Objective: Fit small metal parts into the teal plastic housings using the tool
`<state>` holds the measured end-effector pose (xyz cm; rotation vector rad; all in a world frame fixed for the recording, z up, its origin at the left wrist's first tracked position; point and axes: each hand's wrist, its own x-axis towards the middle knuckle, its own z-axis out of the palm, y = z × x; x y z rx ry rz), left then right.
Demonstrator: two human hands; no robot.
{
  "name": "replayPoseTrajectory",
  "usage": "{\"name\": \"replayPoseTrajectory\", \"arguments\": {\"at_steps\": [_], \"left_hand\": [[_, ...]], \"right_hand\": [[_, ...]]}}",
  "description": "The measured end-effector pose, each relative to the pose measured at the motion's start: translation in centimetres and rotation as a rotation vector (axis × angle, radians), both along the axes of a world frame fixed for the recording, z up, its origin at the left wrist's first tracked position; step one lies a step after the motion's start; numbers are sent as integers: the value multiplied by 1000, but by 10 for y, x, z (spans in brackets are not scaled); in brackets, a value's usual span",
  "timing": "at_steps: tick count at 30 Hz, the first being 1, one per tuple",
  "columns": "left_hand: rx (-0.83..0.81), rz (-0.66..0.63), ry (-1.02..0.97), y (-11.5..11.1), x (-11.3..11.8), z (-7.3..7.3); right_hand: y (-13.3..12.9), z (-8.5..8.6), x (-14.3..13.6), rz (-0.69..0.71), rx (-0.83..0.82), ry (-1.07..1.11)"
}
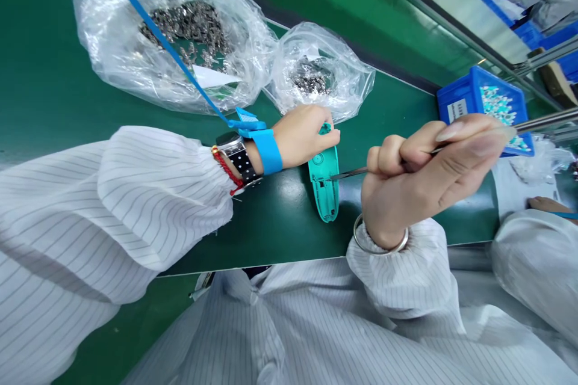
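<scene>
Partly beneath left hand, turquoise shell

Even, cool light filled the view, seemingly from overhead, leaving pale sheen on the table and bright glints on the plastic bags. Shadows were soft. The wide lens stretched the sleeves near the edges, and the far right corner looked slightly soft.

My left hand pins teal casing to green tabletop; right hand grips thin metal tool, tip at casing. Two clear bags of small metal parts beyond, blue bin off right.
</scene>
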<state>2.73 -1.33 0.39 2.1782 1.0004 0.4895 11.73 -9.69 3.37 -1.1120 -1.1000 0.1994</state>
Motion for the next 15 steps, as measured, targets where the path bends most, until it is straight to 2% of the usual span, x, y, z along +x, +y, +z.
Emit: {"name": "replayPoseTrajectory", "arguments": {"at_steps": [3,6,10,12,13,14,15], "left_hand": [[-5,1,-31,2,-1,-3],[-32,8,-12,4,-1,-5],[-40,-26,-8,0,-5,-5],[-62,-54,-28,-4,-9,-4],[-74,-61,-34,-7,-12,-4],[-86,-68,-37,-9,-14,-4],[-101,-77,-39,-12,-17,-4]], "right_hand": [[1,-3,-5,28,39,50],[1,-7,-9,147,138,114],[-5,3,-6,281,155,179],[-13,12,2,257,21,114],[-17,15,9,74,-74,26],[-20,16,17,-77,-299,-157],[-21,14,25,-39,-405,-212]]}}
